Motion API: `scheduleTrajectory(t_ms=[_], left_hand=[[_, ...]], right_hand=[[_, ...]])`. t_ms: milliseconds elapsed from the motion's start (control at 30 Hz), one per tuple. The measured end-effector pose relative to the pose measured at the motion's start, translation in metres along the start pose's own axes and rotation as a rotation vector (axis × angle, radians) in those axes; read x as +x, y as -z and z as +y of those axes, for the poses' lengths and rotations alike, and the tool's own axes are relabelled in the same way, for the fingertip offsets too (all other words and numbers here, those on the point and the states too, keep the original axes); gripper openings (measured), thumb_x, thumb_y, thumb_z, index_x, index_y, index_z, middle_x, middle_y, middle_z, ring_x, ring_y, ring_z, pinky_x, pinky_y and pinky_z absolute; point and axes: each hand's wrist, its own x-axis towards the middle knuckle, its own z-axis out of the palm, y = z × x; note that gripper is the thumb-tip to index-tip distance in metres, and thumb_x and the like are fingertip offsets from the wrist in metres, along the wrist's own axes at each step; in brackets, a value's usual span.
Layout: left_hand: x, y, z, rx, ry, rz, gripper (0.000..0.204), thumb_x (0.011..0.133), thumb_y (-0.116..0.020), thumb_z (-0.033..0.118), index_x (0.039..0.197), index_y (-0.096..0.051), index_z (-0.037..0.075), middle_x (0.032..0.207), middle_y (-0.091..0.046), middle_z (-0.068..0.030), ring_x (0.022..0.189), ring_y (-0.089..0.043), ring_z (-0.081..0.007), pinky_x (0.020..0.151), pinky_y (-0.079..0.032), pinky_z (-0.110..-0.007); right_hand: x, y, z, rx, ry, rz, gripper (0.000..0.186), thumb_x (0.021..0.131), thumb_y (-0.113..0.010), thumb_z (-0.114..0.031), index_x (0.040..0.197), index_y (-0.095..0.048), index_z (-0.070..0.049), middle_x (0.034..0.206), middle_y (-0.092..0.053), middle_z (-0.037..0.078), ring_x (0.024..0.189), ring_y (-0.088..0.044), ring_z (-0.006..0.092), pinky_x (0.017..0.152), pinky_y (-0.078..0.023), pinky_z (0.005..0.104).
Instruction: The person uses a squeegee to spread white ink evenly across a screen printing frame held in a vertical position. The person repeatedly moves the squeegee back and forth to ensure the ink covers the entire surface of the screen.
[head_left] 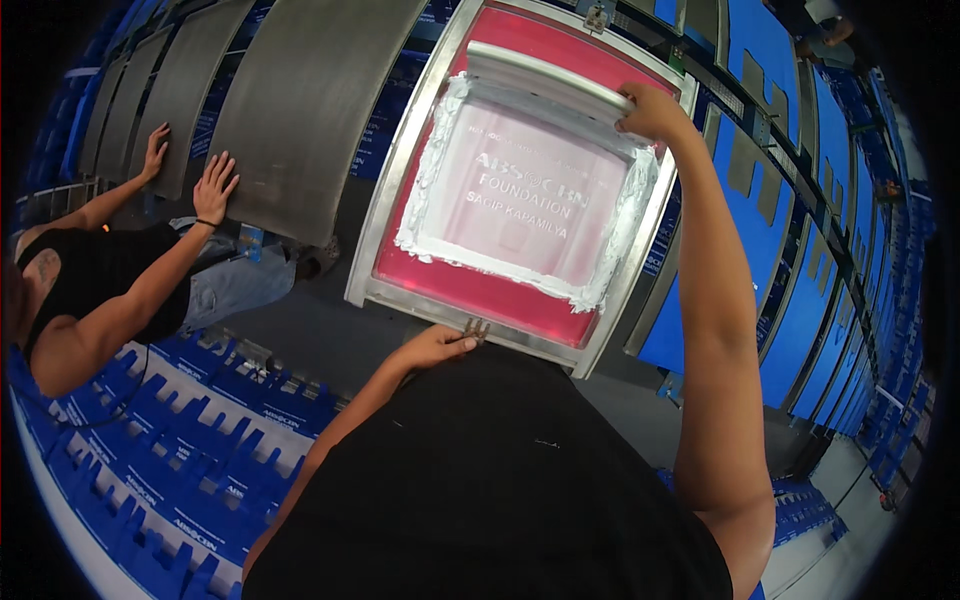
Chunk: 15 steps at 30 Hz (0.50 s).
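Note:
A silk-screen printing frame with a metal rim and pink-red mesh lies before me. Its pale middle panel bears lettering, with thick white ink smeared along the sides and near edge. Across the far part of the panel lies a long squeegee. My right hand grips the squeegee's right end. At the frame's near edge, my left hand is closed on the rim beside a small metal clip, its thumb on top and its other fingers partly hidden.
To the left, another person rests both hands on grey boards. Blue sheets with cut-outs lie on slanted boards at the right. Several printed blue cut-out pieces are spread out at the lower left.

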Motion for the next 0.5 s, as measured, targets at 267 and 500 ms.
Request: scheduleTrajectory(t_ms=[267,500], left_hand=[[-0.036,-0.022,0.044,-0.001,-0.17,-0.006,0.035,0.097,-0.057,0.033,0.087,-0.067,0.001,0.065,-0.053,0.0038,0.061,-0.047,-0.0037,0.055,-0.037,-0.021],[-0.028,-0.03,0.036,-0.007,-0.158,0.042,0.033,0.097,-0.058,0.031,0.084,-0.067,0.003,0.062,-0.055,0.0029,0.057,-0.049,-0.0046,0.053,-0.04,-0.021]], right_hand=[[-0.02,-0.012,-0.039,-0.104,0.005,0.107,0.059,0.066,-0.056,-0.009,0.124,-0.063,-0.013,0.114,-0.065,0.018,0.109,-0.06,0.0344,0.094,-0.048,0.0418],[-0.198,-0.101,-0.114,-0.084,0.015,0.182,0.046,0.067,-0.062,-0.006,0.112,-0.068,-0.016,0.1,-0.07,0.01,0.095,-0.065,0.0291,0.083,-0.05,0.04]])
